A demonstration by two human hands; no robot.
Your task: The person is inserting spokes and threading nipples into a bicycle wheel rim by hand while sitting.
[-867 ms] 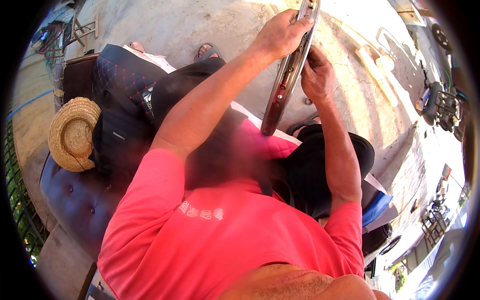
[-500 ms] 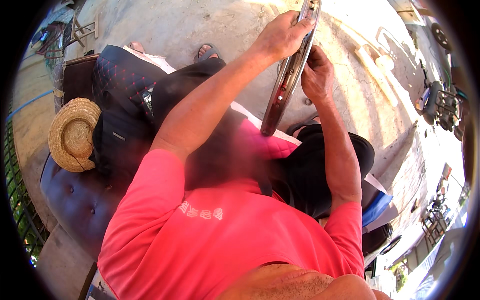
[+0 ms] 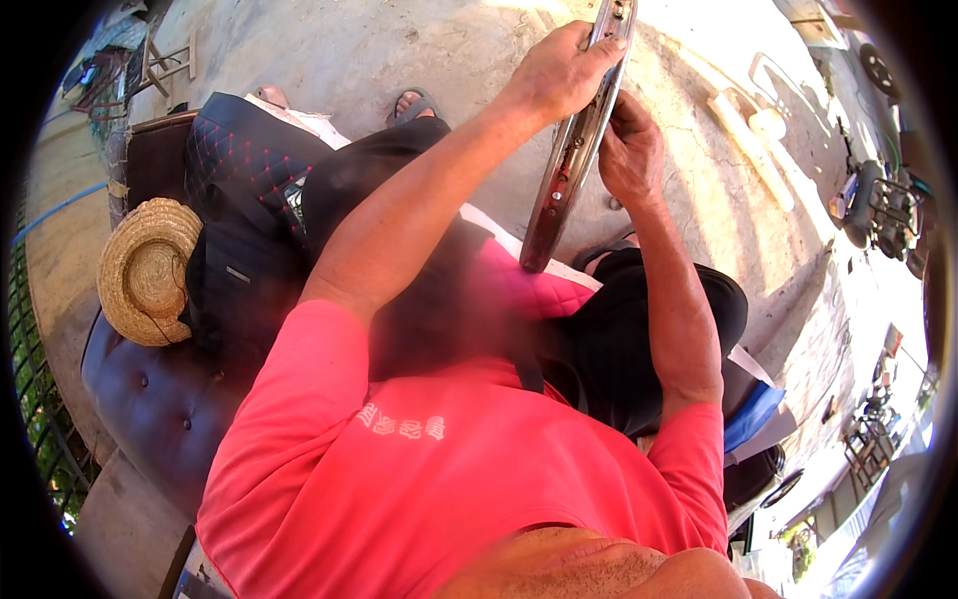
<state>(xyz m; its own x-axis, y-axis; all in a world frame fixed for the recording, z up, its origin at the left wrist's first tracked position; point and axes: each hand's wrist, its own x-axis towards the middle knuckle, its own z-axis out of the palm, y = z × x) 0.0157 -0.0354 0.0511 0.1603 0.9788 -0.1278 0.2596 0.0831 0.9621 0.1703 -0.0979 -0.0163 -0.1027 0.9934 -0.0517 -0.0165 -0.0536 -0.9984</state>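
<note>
Both hands, left point(image 3: 559, 75) and right point(image 3: 631, 150), grip the metal wheel rim point(image 3: 571, 160), standing edge-on, bottom on the lap

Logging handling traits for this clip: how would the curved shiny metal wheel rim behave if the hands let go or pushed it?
The curved shiny metal wheel rim looks stiff, holding its arc under the left hand. Standing on edge on the pink quilted cushion, it would probably tip or roll. Its polished surface may be slippery for the right hand.

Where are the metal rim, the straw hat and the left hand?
rim point(image 3: 559, 185), head view, middle of its shiny curved band
straw hat point(image 3: 148, 270), head view, its crown
left hand point(image 3: 561, 72), head view, back of the hand
</note>
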